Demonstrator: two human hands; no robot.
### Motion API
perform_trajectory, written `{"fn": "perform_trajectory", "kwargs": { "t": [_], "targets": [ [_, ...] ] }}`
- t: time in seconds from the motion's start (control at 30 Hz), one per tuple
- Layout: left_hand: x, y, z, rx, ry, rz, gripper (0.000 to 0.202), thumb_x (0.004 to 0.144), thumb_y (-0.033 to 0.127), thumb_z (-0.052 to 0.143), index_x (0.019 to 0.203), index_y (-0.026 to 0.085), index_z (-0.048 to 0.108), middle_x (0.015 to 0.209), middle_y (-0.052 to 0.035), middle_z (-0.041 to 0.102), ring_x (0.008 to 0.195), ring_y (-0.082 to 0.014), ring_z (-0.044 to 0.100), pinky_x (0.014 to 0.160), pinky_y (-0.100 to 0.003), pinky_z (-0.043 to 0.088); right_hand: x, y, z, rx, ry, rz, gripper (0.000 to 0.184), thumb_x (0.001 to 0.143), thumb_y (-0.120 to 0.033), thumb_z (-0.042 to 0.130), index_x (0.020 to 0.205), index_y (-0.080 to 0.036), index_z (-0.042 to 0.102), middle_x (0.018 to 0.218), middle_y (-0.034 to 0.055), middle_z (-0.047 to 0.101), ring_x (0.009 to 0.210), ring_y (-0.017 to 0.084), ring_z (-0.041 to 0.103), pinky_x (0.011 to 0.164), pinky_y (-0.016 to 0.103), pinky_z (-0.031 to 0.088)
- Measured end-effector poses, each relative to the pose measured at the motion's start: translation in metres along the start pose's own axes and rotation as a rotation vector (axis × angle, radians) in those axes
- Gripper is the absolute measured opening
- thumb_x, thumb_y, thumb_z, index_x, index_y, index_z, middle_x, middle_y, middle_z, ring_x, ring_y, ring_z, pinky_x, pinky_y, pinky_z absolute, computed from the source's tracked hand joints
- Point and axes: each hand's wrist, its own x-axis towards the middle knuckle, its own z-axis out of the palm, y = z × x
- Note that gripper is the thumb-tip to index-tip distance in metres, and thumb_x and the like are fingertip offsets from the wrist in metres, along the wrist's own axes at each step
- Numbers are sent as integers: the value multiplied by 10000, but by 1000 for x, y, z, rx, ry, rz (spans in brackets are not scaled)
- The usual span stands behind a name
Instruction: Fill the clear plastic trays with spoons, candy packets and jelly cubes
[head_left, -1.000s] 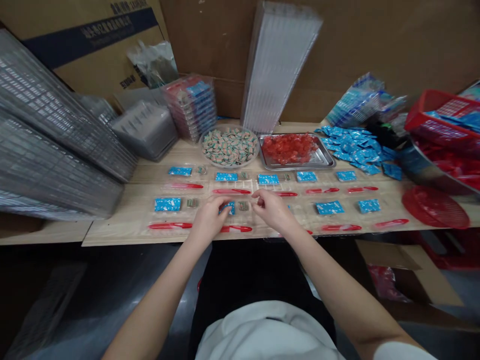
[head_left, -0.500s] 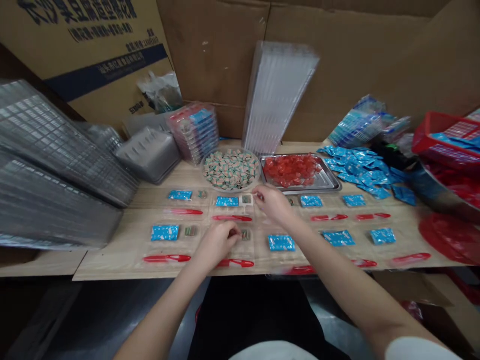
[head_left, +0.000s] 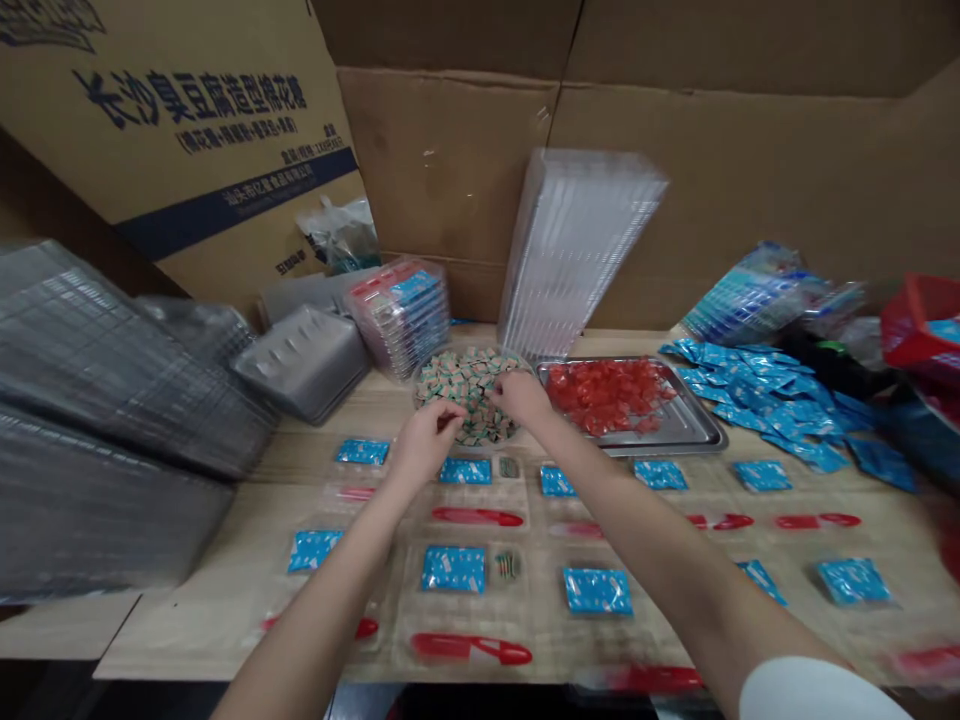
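Note:
A round clear bowl holds a heap of small green-and-tan wrapped pieces (head_left: 454, 380). Over its near left edge is my left hand (head_left: 431, 435), thumb and fingers pinched together; anything between them is too small to make out. My right hand (head_left: 521, 397) reaches into the bowl's right side, fingertips closed down among the pieces, and what they grip is hidden. Below the hands, clear plastic trays lie in two rows, each with a blue packet (head_left: 454, 568) and a red plastic utensil (head_left: 472, 648). Small green pieces (head_left: 507, 567) sit in some trays.
Right of the bowl stands a metal tray (head_left: 694, 425) with red wrapped pieces (head_left: 611, 390), then a pile of blue packets (head_left: 772, 390). Stacked clear containers (head_left: 581, 250) rise behind. Tall plastic stacks (head_left: 97, 480) fill the left, and a red basket (head_left: 919, 320) stands far right.
Both hands have moved from the trays forward to the bowl of small wrapped pieces. The camera view has tilted up, so the table appears lower.

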Motion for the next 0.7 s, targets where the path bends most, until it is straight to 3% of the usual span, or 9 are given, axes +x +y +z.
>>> {"fn": "perform_trajectory", "kwargs": {
  "t": [0.13, 0.23, 0.37, 0.47, 0.57, 0.63, 0.7],
  "targets": [
    [28, 0, 17, -247, 16, -114, 232, 730, 215, 630, 952, 155, 647, 920, -67, 686, 817, -157, 630, 771, -307, 505, -3, 13, -5, 263, -15, 54, 215, 789, -243, 502, 814, -160, 699, 703, 35, 686, 676, 153, 630, 627, 253, 483],
    [37, 4, 30, -423, -26, -209, 271, 765, 247, 624, 1015, 143, 620, 919, -74, 687, 807, -134, 648, 785, -307, 521, -11, 11, -3, 543, -36, 112, 243, 789, -247, 472, 858, -146, 682, 686, 29, 677, 608, 129, 616, 525, 219, 462],
    [35, 9, 36, -561, -74, -281, 245, 731, 259, 683, 949, 159, 628, 910, -46, 688, 799, -112, 654, 808, -290, 521, -18, 1, 3, 890, -68, 222, 187, 722, -280, 527, 739, -144, 654, 642, 33, 655, 562, 129, 590, 472, 214, 421],
    [33, 6, 30, -572, -83, -315, 262, 651, 234, 752, 872, 144, 642, 750, -21, 680, 677, -111, 649, 734, -284, 535, -20, -1, 2, 913, -47, 235, 185, 695, -287, 530, 737, -147, 643, 629, 22, 641, 566, 134, 577, 490, 227, 421],
    [36, 0, 23, -542, -44, -327, 215, 596, 191, 779, 758, 129, 652, 561, 26, 613, 510, -91, 586, 617, -251, 519, -23, -2, -3, 877, 61, 224, 176, 672, -283, 536, 738, -156, 638, 628, -1, 620, 597, 135, 558, 540, 232, 418],
    [39, -2, 21, -536, -3, -328, 175, 595, 180, 770, 717, 135, 653, 508, 51, 574, 469, -81, 555, 581, -234, 501, -27, -4, -8, 805, 120, 145, 175, 668, -295, 542, 720, -161, 641, 640, -11, 615, 618, 134, 547, 580, 236, 414],
    [40, 0, 21, -552, 11, -334, 158, 598, 175, 761, 716, 142, 662, 539, 54, 590, 494, -81, 566, 599, -235, 504, -31, -6, -12, 725, 80, 33, 196, 680, -322, 536, 697, -161, 647, 628, -17, 606, 609, 131, 535, 586, 235, 405]
  ]
}}
